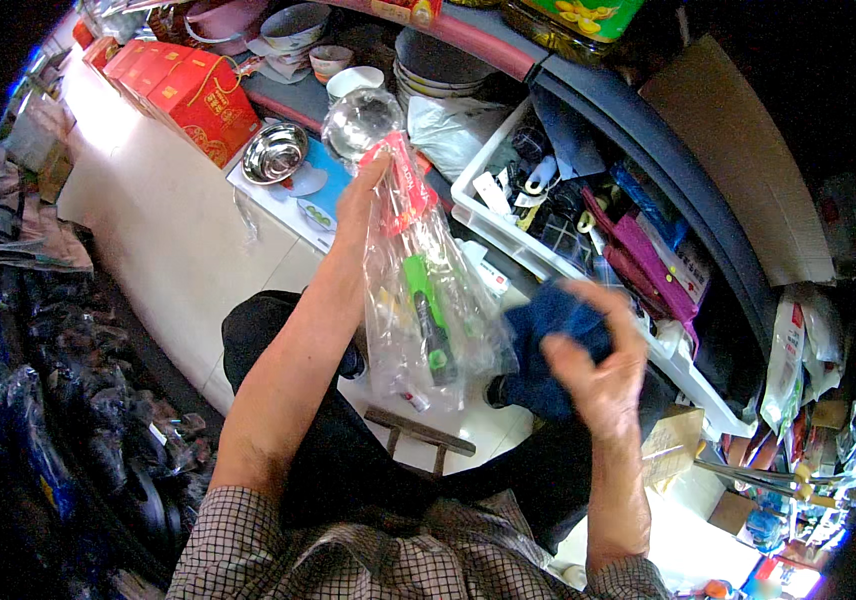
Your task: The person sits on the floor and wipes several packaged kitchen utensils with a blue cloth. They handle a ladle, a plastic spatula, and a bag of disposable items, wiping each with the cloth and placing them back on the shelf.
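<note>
My left hand (362,191) grips the red header of a clear plastic package (435,300) that hangs down over the floor. Inside the package show a green and black handle (428,319) and other small items. Beyond the fist, a clear rounded piece, plastic or glass (362,124), stands out from the header. To the right, my right hand (596,360) is slightly blurred, its thumb and fingers apart, over a dark blue cloth (548,356). Whether the fingers touch the cloth is not plain.
A white plastic bin (503,229) with mixed goods lies at right. Ahead are a steel bowl (275,153), red gift boxes (202,105), stacked bowls (439,64) and a white plastic bag (450,131). Dark plastic-wrapped goods (90,390) line the left. A small wooden stool (420,431) shows between the knees.
</note>
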